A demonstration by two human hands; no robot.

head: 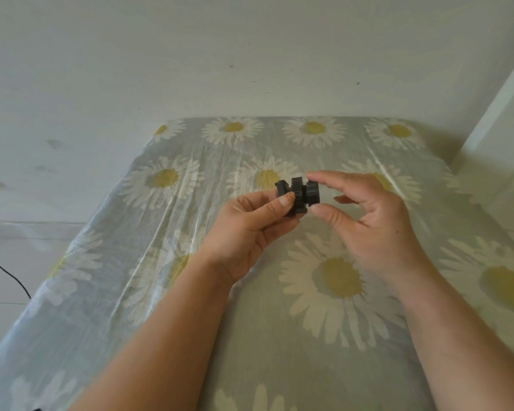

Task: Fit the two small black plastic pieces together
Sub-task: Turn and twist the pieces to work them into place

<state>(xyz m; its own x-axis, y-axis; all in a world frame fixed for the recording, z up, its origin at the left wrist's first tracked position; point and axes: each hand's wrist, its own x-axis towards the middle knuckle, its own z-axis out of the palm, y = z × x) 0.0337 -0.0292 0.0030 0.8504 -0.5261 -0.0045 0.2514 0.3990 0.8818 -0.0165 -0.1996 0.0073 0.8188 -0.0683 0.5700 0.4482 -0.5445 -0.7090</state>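
Inspector: Pale wall [250, 48] behind; a table under a grey cloth with daisy print [324, 292] fills the lower view. A thin dark cable [5, 269] runs over the floor at far left.

Clerk: Location of the two pieces?

Inspector: Both are held in the air above the middle of the cloth, between the hands. The ribbed black piece [294, 197] is gripped by the left hand [250, 229], thumb pressed across its near face, other fingers curled behind. The round black knob piece [313, 194] sits at its right end, touching it.

Clerk: Right hand?

Inspector: The right hand [377, 229] pinches the knob between forefinger above and thumb below; remaining fingers are loosely curled and apart from it.

Clerk: Orientation?

Inspector: The joined pair's long axis runs left to right, roughly level, knob end pointing toward the right hand. Whether the pieces are fully seated cannot be told; the joint is dark and slightly blurred
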